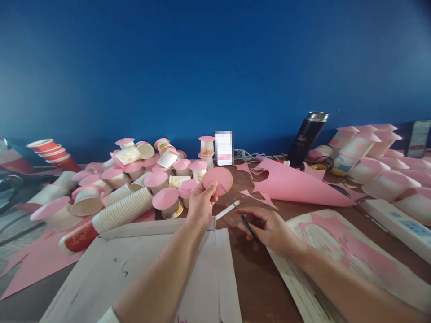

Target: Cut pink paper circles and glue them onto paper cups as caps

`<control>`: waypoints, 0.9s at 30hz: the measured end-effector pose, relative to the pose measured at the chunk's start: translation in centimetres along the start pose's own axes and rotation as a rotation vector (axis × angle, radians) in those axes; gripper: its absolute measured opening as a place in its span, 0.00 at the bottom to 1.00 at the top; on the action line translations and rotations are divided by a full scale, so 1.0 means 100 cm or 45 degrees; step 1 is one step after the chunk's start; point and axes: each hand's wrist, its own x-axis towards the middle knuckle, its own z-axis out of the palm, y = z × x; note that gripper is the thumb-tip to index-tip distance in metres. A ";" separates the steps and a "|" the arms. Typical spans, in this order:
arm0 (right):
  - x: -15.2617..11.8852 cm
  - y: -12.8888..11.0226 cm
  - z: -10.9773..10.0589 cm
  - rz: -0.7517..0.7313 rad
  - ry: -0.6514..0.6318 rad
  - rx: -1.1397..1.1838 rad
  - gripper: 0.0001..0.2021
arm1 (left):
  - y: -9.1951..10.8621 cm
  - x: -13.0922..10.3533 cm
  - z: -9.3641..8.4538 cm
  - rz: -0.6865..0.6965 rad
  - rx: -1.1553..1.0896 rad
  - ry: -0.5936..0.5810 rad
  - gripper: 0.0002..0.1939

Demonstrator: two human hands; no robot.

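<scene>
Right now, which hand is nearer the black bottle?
Right. The right hand is in front of the black bottle, slightly left; the left hand is farther left, holding a pink disc.

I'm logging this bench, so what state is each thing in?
Round pink paper disc: in left hand
Black-handled metal scissors: in right hand, opening unclear
Large pink paper sheet: curled
Black cylindrical bottle: tilted
White paper cup stack: nested, lying sideways
White-screened phone: lit, upright

1 head-worn camera, facing forward and down over both forearms
</scene>
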 end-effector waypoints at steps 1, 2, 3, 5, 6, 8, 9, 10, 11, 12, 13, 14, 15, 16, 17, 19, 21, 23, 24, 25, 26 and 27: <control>0.000 0.000 0.000 -0.020 0.023 -0.023 0.18 | 0.000 0.000 -0.001 0.011 -0.006 0.006 0.15; 0.001 0.001 -0.001 -0.040 0.058 -0.051 0.17 | 0.000 0.001 -0.001 0.024 -0.007 0.007 0.15; 0.002 0.002 -0.003 -0.059 0.108 -0.094 0.15 | 0.000 0.001 -0.002 0.038 -0.001 0.006 0.15; 0.004 0.006 -0.008 -0.080 0.239 -0.246 0.12 | 0.000 0.002 -0.003 0.060 0.023 -0.002 0.15; 0.005 0.007 -0.011 -0.076 0.316 -0.355 0.11 | 0.000 0.002 -0.004 0.065 0.040 -0.004 0.15; 0.008 0.010 -0.020 -0.031 0.436 -0.589 0.10 | -0.001 0.002 -0.005 0.059 0.077 -0.013 0.14; 0.010 0.011 -0.025 0.004 0.471 -0.700 0.10 | -0.001 0.002 -0.005 0.051 0.094 -0.019 0.14; 0.011 0.012 -0.030 0.038 0.492 -0.806 0.11 | -0.002 0.002 -0.005 0.042 0.112 -0.023 0.15; 0.012 0.013 -0.035 0.067 0.506 -0.902 0.11 | -0.002 0.001 -0.005 0.036 0.129 -0.030 0.15; 0.013 0.014 -0.039 0.095 0.514 -0.983 0.12 | -0.002 0.001 -0.004 0.032 0.142 -0.042 0.14; 0.014 0.016 -0.043 0.119 0.518 -1.047 0.12 | -0.002 0.000 -0.003 0.030 0.152 -0.052 0.14; 0.016 0.017 -0.046 0.142 0.514 -1.093 0.13 | -0.002 0.000 -0.003 0.030 0.160 -0.062 0.14; 0.017 0.019 -0.049 0.165 0.505 -1.122 0.13 | -0.002 0.000 -0.002 0.029 0.169 -0.070 0.14; 0.017 0.020 -0.051 0.183 0.491 -1.134 0.14 | -0.002 -0.001 -0.001 0.026 0.176 -0.078 0.14; 0.018 0.022 -0.052 0.195 0.474 -1.134 0.15 | -0.002 -0.001 -0.001 0.021 0.186 -0.083 0.14; 0.019 0.024 -0.054 0.195 0.450 -1.126 0.16 | -0.002 -0.001 -0.002 0.010 0.212 -0.084 0.14; 0.018 0.024 -0.054 0.172 0.437 -1.142 0.17 | -0.003 0.000 -0.003 0.006 0.243 -0.079 0.14; 0.017 0.021 -0.054 0.148 0.418 -1.188 0.18 | -0.004 0.000 -0.004 0.002 0.271 -0.075 0.14; 0.016 0.019 -0.053 0.144 0.408 -1.216 0.18 | -0.004 0.001 -0.005 -0.001 0.281 -0.076 0.14; 0.015 0.017 -0.053 0.144 0.400 -1.246 0.18 | -0.005 0.001 -0.005 -0.006 0.289 -0.078 0.14; 0.015 0.014 -0.053 0.146 0.392 -1.277 0.18 | -0.005 0.001 -0.005 -0.009 0.297 -0.079 0.14; 0.014 0.012 -0.053 0.150 0.385 -1.307 0.18 | -0.005 0.001 -0.005 -0.011 0.304 -0.077 0.14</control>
